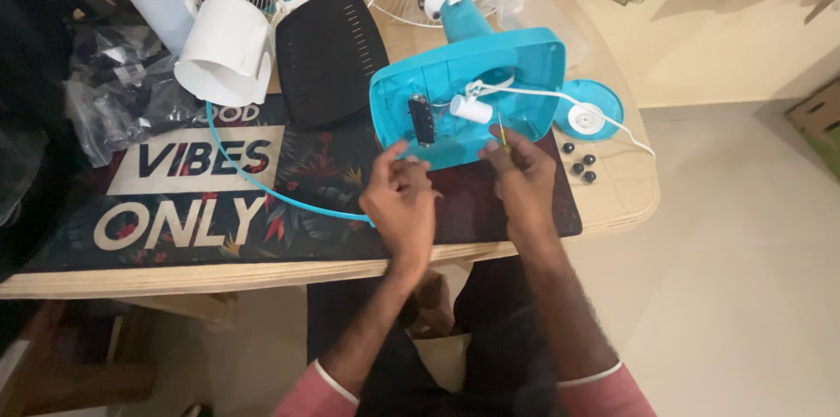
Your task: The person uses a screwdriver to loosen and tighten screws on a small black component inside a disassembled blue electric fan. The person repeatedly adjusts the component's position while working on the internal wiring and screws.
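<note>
Screwdriver (501, 133), thin, yellow-green shafted, pinched in your right hand (523, 174) with its tip inside the upturned turquoise plastic fan base (525, 63) on the counter (612, 194): keep it upright, while your left hand (401, 198), loosely curled and empty, steadies the base's near edge.

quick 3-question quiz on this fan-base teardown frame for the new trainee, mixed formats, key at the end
1. True or false: the right hand holds a thin screwdriver pointed into the open turquoise fan base.
2. Multiple choice: the small black round caps lie A) inside the base, B) on the table right of the base, C) on the black vented cover.
3. Fill in: the white cylinder inside the base joins a ____ cable that runs off to the right.

Key: 1 true. 2 B. 3 white. Note: the left hand sits at the base's near edge, with nothing visible in its fingers.
</note>
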